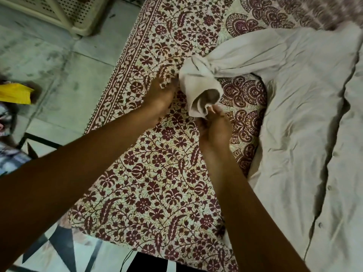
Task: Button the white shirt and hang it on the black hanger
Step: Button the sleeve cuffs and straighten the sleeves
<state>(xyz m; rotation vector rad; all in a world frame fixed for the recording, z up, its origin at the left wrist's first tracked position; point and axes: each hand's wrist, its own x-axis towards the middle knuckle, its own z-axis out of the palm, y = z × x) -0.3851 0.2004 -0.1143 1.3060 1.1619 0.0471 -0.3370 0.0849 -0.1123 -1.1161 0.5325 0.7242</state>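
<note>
Two hands meet at the sleeve cuff of the white shirt, spread on the floral bedsheet. The right hand pinches the cuff's rim, probably to straighten the sleeve; whether the left hand grasps anything is unclear.

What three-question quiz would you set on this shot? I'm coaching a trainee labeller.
1. True or false: the white shirt hangs on a hanger.
2. Which part of the shirt does the right hand pinch? A collar, B sleeve cuff, C hem.
3. Fill in: small round ___ run down the shirt's front edge.
Key: 1 false; 2 B; 3 buttons.
</note>
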